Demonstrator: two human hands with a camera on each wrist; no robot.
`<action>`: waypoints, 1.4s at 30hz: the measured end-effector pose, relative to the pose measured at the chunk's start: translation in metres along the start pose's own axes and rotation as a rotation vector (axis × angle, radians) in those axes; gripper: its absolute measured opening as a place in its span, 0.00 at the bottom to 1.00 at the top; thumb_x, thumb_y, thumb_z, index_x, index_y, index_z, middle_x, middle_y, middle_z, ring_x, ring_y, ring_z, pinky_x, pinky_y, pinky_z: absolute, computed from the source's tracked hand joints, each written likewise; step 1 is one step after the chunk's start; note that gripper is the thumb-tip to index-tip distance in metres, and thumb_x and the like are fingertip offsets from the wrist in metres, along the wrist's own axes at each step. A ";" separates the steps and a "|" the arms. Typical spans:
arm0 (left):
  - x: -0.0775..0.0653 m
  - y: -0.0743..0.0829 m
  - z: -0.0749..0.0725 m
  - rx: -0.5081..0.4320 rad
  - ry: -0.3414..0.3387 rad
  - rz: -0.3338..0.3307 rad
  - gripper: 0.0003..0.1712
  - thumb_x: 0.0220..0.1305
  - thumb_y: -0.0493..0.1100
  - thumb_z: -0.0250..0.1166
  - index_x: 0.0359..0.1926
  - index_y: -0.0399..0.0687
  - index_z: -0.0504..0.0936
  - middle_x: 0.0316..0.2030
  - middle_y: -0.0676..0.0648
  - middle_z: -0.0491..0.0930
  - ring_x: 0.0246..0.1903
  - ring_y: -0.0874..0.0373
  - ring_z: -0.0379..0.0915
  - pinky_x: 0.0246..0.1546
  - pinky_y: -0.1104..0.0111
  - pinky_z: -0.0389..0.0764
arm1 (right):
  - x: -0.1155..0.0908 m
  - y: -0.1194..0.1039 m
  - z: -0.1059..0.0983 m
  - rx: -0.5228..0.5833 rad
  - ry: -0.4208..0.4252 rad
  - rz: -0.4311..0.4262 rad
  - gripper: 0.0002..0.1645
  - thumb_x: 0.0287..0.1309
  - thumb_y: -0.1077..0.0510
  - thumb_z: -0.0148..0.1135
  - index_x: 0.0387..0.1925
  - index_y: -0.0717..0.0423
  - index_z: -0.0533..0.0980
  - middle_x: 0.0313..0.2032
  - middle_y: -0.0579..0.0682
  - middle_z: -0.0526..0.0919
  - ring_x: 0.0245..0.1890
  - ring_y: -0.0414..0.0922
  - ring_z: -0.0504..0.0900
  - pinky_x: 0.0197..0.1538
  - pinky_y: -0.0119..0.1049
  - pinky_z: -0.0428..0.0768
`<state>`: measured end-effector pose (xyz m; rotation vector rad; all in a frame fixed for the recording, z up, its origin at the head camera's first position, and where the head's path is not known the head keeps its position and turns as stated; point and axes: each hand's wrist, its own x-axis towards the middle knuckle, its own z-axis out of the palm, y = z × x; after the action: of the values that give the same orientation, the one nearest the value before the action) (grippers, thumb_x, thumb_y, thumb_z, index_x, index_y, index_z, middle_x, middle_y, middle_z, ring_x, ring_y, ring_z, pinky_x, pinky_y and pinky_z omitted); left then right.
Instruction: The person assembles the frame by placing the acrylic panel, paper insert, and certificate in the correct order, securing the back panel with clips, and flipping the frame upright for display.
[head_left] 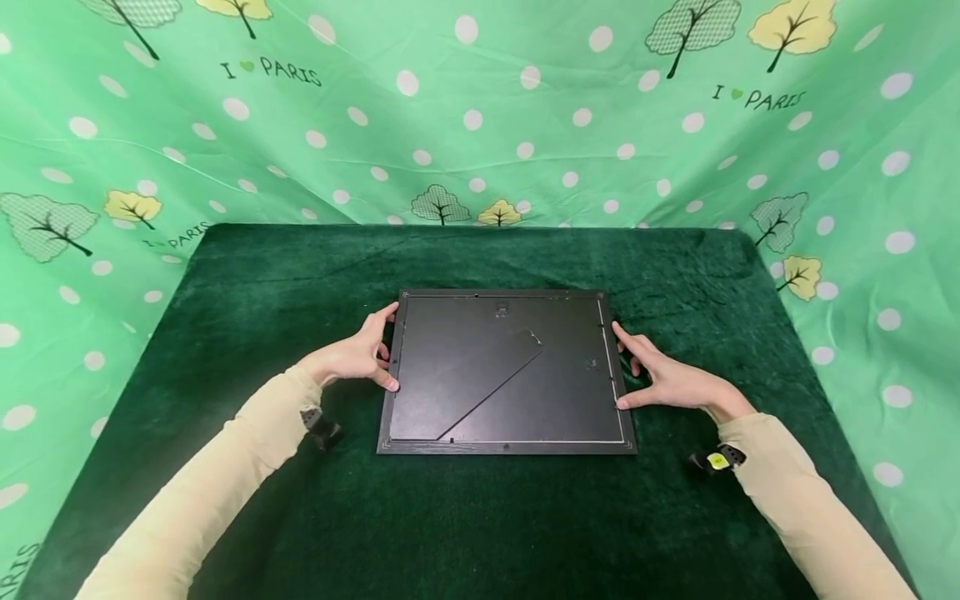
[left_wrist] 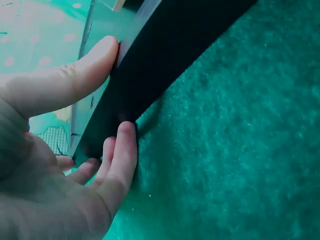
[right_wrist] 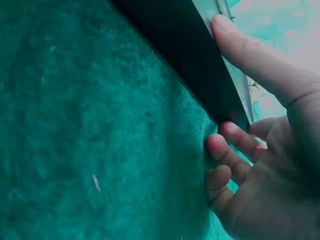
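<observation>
A black picture frame (head_left: 480,367) lies back side up, its folded easel leg (head_left: 450,383) flat against the backing board. The left hand (head_left: 352,354) holds the frame's left side, thumb on the upper rim. In the left wrist view, its fingertips (left_wrist: 127,129) touch the lower edge of the dark side wall (left_wrist: 145,65). On the opposite side, the right hand (head_left: 678,385) grips the frame with its thumb on the rim. Seen from the right wrist, one fingertip (right_wrist: 229,128) meets the frame's bottom edge, while other fingers curl beside it. The picture side is hidden.
Dark green plush cloth (head_left: 495,525) covers the table under the frame. A light green curtain (head_left: 525,117) with white dots and printed trees hangs behind and at both sides. Small dark devices (head_left: 322,429) sit at the wrists, by the beige sleeves (head_left: 247,442).
</observation>
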<state>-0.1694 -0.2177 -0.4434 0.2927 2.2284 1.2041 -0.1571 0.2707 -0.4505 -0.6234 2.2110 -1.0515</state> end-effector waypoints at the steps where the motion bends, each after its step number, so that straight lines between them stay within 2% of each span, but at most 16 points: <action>1: 0.000 0.002 0.001 0.009 -0.001 -0.010 0.75 0.41 0.30 0.79 0.74 0.42 0.28 0.66 0.32 0.38 0.43 0.41 0.66 0.41 0.57 0.77 | 0.000 0.000 0.000 -0.001 0.000 0.003 0.66 0.56 0.53 0.70 0.75 0.49 0.29 0.60 0.57 0.51 0.41 0.52 0.60 0.38 0.40 0.65; 6: 0.002 0.008 0.003 0.057 -0.006 -0.057 0.76 0.40 0.30 0.79 0.73 0.40 0.27 0.65 0.32 0.38 0.42 0.41 0.65 0.41 0.58 0.73 | -0.002 -0.002 0.002 -0.001 -0.004 0.010 0.66 0.57 0.53 0.69 0.75 0.48 0.28 0.61 0.57 0.50 0.42 0.52 0.59 0.38 0.40 0.66; 13: 0.004 0.011 0.004 0.071 -0.014 -0.069 0.76 0.40 0.29 0.78 0.73 0.38 0.26 0.66 0.31 0.37 0.46 0.38 0.62 0.51 0.52 0.68 | -0.004 -0.001 0.005 0.008 -0.011 0.016 0.66 0.58 0.54 0.69 0.75 0.49 0.27 0.61 0.57 0.49 0.43 0.52 0.59 0.39 0.41 0.65; 17: 0.006 0.011 0.004 0.054 -0.027 -0.086 0.76 0.40 0.29 0.77 0.73 0.40 0.25 0.68 0.31 0.34 0.59 0.36 0.51 0.60 0.48 0.63 | -0.003 0.000 0.006 0.016 -0.013 0.024 0.66 0.58 0.54 0.68 0.75 0.49 0.26 0.61 0.58 0.48 0.43 0.52 0.58 0.39 0.41 0.66; 20: 0.006 0.011 0.004 0.046 -0.040 -0.101 0.76 0.41 0.29 0.76 0.73 0.42 0.23 0.69 0.32 0.31 0.65 0.37 0.42 0.62 0.47 0.59 | -0.003 0.001 0.006 0.019 -0.014 0.028 0.66 0.58 0.53 0.68 0.75 0.48 0.26 0.61 0.57 0.48 0.43 0.52 0.58 0.40 0.42 0.65; 21: 0.006 0.011 0.004 0.044 -0.042 -0.104 0.76 0.41 0.29 0.76 0.73 0.43 0.23 0.69 0.32 0.31 0.65 0.37 0.41 0.62 0.47 0.59 | -0.003 0.001 0.006 0.020 -0.016 0.029 0.66 0.58 0.53 0.68 0.75 0.48 0.26 0.61 0.57 0.48 0.43 0.52 0.58 0.40 0.42 0.65; 23: 0.006 0.011 0.003 0.047 -0.040 -0.108 0.76 0.42 0.29 0.76 0.73 0.43 0.23 0.69 0.32 0.31 0.62 0.35 0.48 0.61 0.47 0.61 | -0.002 0.001 0.005 0.019 -0.018 0.036 0.66 0.58 0.53 0.68 0.75 0.47 0.26 0.62 0.57 0.48 0.44 0.52 0.58 0.40 0.43 0.65; 25: 0.006 0.011 0.004 0.047 -0.034 -0.104 0.76 0.42 0.29 0.76 0.73 0.43 0.23 0.70 0.32 0.30 0.62 0.36 0.47 0.61 0.47 0.60 | -0.002 0.001 0.005 0.018 -0.020 0.042 0.66 0.59 0.53 0.68 0.75 0.46 0.26 0.62 0.57 0.48 0.44 0.52 0.58 0.41 0.44 0.65; 28: 0.006 0.010 0.004 0.053 -0.024 -0.106 0.76 0.41 0.29 0.76 0.73 0.43 0.23 0.70 0.31 0.30 0.66 0.35 0.40 0.64 0.46 0.53 | -0.001 -0.001 0.004 0.012 -0.026 0.050 0.66 0.59 0.52 0.68 0.75 0.46 0.26 0.62 0.57 0.47 0.44 0.53 0.58 0.41 0.45 0.65; 31: 0.007 0.011 0.005 0.048 -0.017 -0.111 0.77 0.39 0.29 0.76 0.73 0.41 0.24 0.70 0.31 0.30 0.70 0.38 0.25 0.66 0.45 0.44 | -0.001 -0.003 0.004 0.015 -0.034 0.058 0.66 0.59 0.52 0.68 0.75 0.47 0.25 0.63 0.58 0.47 0.45 0.53 0.58 0.42 0.46 0.65; 36: 0.008 0.014 0.006 0.035 0.004 -0.123 0.77 0.34 0.27 0.75 0.73 0.39 0.25 0.70 0.30 0.31 0.70 0.39 0.24 0.67 0.46 0.43 | 0.000 -0.006 0.003 0.023 -0.036 0.067 0.66 0.59 0.52 0.68 0.74 0.45 0.25 0.63 0.57 0.47 0.45 0.53 0.57 0.42 0.47 0.64; 42: 0.009 0.017 0.007 0.049 0.003 -0.132 0.77 0.34 0.27 0.74 0.72 0.39 0.24 0.69 0.30 0.31 0.70 0.39 0.26 0.67 0.46 0.45 | 0.000 -0.007 0.003 0.022 -0.036 0.083 0.67 0.59 0.51 0.68 0.74 0.46 0.25 0.62 0.57 0.47 0.45 0.53 0.57 0.41 0.46 0.64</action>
<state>-0.1742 -0.1992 -0.4363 0.1608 2.2448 1.0819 -0.1538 0.2650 -0.4463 -0.5327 2.1723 -1.0132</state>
